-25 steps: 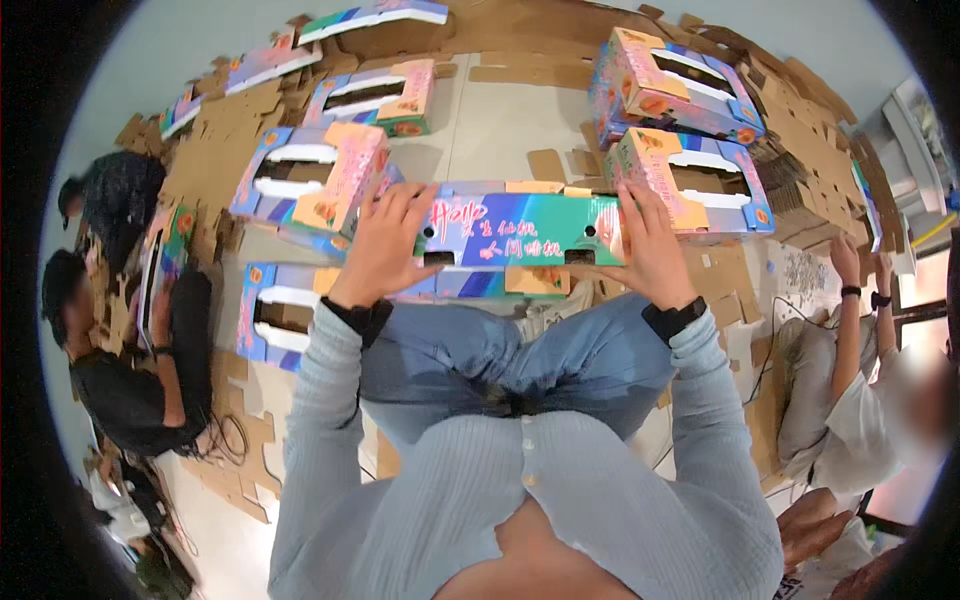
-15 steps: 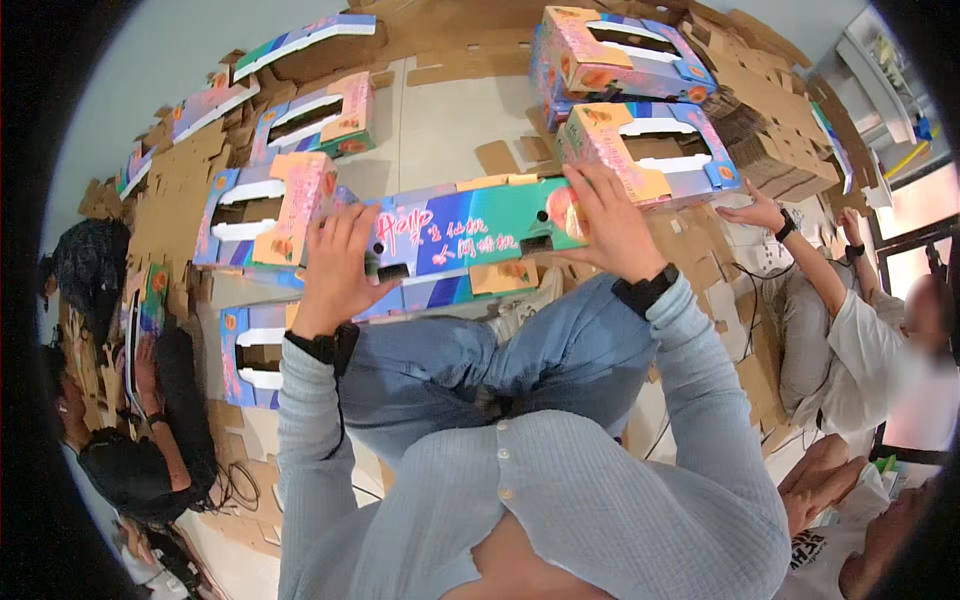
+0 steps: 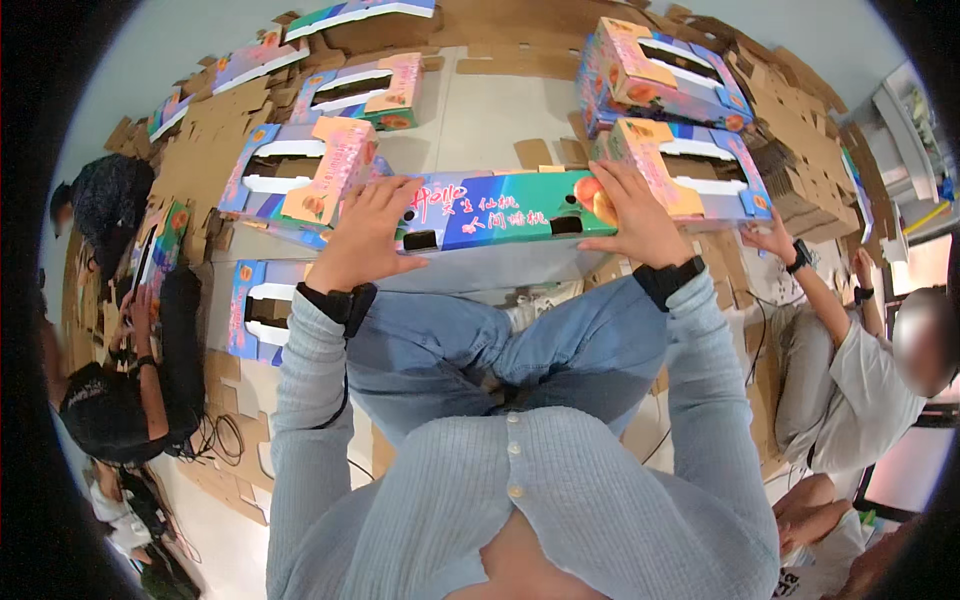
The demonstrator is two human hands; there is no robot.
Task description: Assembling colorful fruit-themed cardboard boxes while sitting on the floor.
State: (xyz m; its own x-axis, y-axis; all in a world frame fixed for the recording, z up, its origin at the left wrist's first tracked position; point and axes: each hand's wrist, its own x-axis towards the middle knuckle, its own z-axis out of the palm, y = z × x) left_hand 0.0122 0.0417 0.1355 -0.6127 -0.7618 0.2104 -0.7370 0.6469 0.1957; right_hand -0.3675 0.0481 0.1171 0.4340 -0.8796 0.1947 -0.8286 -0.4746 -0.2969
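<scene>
I hold a long colourful cardboard fruit box [image 3: 500, 215] above my knees, its printed blue-green side facing me. My left hand [image 3: 362, 238] grips its left end with the fingers spread over the top edge. My right hand [image 3: 635, 215] clasps the right end by the printed peaches. Both wrists carry black bands. My legs in blue jeans [image 3: 500, 350] are folded under the box.
Several assembled boxes lie on the floor: one at the left [image 3: 300, 185], one behind it [image 3: 365, 90], two at the right [image 3: 690, 165]. Flat brown cardboard [image 3: 800, 130] is piled at the right. A person in white [image 3: 850, 370] sits right; people in dark clothes [image 3: 130, 390] sit left.
The view has tilted and the box now sits lower and more level in the picture. Both hands keep the same grip on its ends.
</scene>
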